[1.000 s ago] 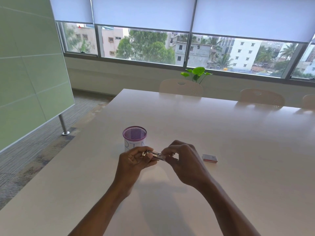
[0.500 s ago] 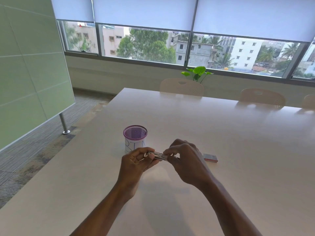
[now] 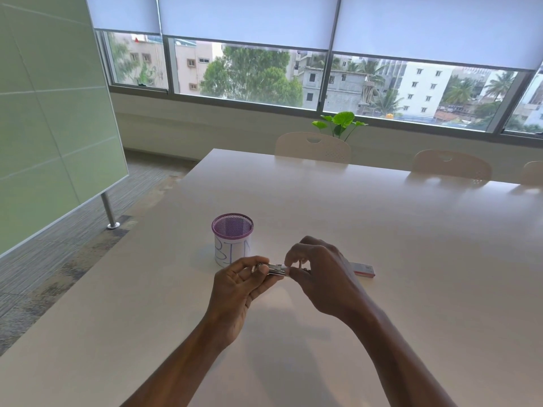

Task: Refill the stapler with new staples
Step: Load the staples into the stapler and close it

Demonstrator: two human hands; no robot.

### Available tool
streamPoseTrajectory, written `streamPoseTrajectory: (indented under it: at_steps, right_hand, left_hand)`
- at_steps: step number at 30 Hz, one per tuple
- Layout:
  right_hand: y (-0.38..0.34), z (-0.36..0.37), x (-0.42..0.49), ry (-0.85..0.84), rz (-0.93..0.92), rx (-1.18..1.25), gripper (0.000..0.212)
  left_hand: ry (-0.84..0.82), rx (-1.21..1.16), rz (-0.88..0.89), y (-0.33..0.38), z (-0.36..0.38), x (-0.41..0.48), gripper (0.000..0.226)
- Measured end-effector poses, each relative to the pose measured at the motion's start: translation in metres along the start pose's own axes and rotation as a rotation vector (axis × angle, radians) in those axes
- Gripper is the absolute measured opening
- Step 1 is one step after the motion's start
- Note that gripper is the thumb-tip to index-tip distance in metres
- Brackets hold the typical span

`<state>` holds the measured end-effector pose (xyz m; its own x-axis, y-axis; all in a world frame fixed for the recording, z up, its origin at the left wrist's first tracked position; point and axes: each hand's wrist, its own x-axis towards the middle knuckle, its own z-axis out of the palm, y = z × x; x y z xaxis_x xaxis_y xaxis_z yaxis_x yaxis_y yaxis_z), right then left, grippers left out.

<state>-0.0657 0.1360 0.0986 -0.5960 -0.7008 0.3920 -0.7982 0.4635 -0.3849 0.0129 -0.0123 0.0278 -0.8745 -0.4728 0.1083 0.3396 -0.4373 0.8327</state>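
A small metal stapler (image 3: pixel 274 269) is held just above the white table (image 3: pixel 411 259), between both hands. My left hand (image 3: pixel 238 292) grips its left end with thumb and fingers curled under it. My right hand (image 3: pixel 320 277) pinches its right end with the fingertips; most of the stapler is hidden by the fingers, and whether it is open I cannot tell. A small pink-and-white staple box (image 3: pixel 363 269) lies flat on the table just right of my right hand.
A purple mesh cup (image 3: pixel 232 239) wrapped in written-on white paper stands just behind my left hand. Pale chairs (image 3: pixel 313 146) line the table's far edge. A green board on a metal leg (image 3: pixel 110 212) stands on the floor at left.
Both hands stay on the stapler in nearly the same place. The fingertips of my right hand have shifted slightly along the stapler's right end.
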Motion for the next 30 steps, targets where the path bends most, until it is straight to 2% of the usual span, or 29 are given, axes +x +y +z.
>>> streamPoseTrajectory:
  at_steps: [8,18,21,26,30]
  right_hand:
    - [0.002,0.001,-0.001,-0.051,-0.037,-0.048,0.006]
    - [0.001,0.009,-0.003,-0.077,-0.057,-0.091,0.022]
    - [-0.002,0.015,-0.004,-0.095,-0.063,-0.102,0.024]
    - [-0.002,0.018,-0.005,-0.114,-0.053,-0.120,0.026]
    - [-0.002,0.023,-0.007,-0.142,-0.062,-0.123,0.031]
  left_hand:
    - [0.008,0.013,-0.012,-0.001,0.000,0.001,0.019]
    - [0.023,0.068,-0.032,-0.002,0.001,-0.001,0.027]
    - [-0.001,0.121,-0.047,-0.005,0.002,-0.002,0.034]
    - [-0.058,0.158,-0.060,-0.007,-0.001,-0.002,0.031]
    - [-0.085,0.214,-0.058,-0.009,0.000,-0.003,0.037]
